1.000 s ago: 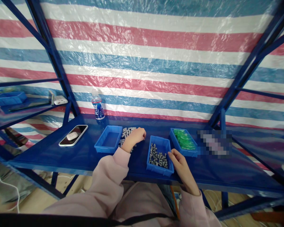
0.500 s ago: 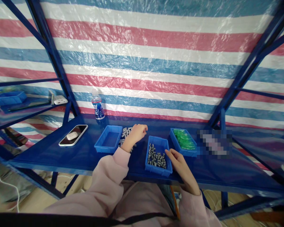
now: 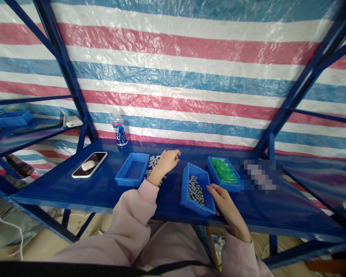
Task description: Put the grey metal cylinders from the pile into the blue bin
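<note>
My right hand (image 3: 223, 200) grips the right edge of a blue bin (image 3: 187, 192), thumb on the rim; the bin is tilted. Small grey metal parts (image 3: 196, 190) lie gathered inside it. Over the table, between that bin and another blue bin (image 3: 132, 169) with a bare inside, my left hand (image 3: 170, 159) hovers with fingers curled together; whatever they hold, if anything, is too small to make out. Silvery metal pieces (image 3: 152, 161) lie beneath and behind the left wrist, partly hidden by it.
Green items fill a third blue bin (image 3: 238, 188) at the right. A pixelated patch (image 3: 261, 176) lies beyond it. On the left are a phone (image 3: 96, 163) with a white case (image 3: 88, 165) on top, and a bottle (image 3: 120, 130) near the striped sheet.
The bin of grey parts has moved slightly right and tilted, with its left side raised. Its parts have slid together toward the right. My right hand has shifted right with it; my left hand has barely moved.
</note>
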`<state>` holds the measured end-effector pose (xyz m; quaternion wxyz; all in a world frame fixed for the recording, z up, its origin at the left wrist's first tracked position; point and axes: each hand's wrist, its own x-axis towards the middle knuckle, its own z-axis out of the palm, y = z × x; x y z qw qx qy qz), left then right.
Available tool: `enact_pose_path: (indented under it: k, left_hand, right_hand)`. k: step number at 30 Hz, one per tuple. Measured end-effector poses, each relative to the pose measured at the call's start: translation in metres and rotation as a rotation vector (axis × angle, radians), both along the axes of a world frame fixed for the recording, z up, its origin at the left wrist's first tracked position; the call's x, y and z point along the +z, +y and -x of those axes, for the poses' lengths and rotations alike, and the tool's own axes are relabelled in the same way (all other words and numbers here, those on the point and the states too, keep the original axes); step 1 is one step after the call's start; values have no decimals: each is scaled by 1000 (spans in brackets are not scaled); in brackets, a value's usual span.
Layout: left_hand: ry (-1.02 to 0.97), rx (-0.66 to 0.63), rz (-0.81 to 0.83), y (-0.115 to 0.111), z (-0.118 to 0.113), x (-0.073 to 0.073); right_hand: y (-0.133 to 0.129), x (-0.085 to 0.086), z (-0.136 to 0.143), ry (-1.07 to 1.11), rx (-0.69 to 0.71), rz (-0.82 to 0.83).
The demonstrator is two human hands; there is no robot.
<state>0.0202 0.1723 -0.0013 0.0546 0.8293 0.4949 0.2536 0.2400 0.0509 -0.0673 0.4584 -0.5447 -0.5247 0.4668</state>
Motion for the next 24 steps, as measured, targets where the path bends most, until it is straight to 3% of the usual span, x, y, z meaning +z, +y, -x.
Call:
enact_pose_path:
  k: [14, 19, 24]
  left_hand:
    - [-170, -107, 15, 2, -2, 0]
    - [-259, -177, 38, -1, -4, 4]
    - [-284, -361, 234, -6, -5, 6]
  right_hand:
    - [2, 5, 11, -31, 37, -58]
    - [1, 6, 18, -2, -13, -75]
    - [1, 5, 18, 8, -17, -74]
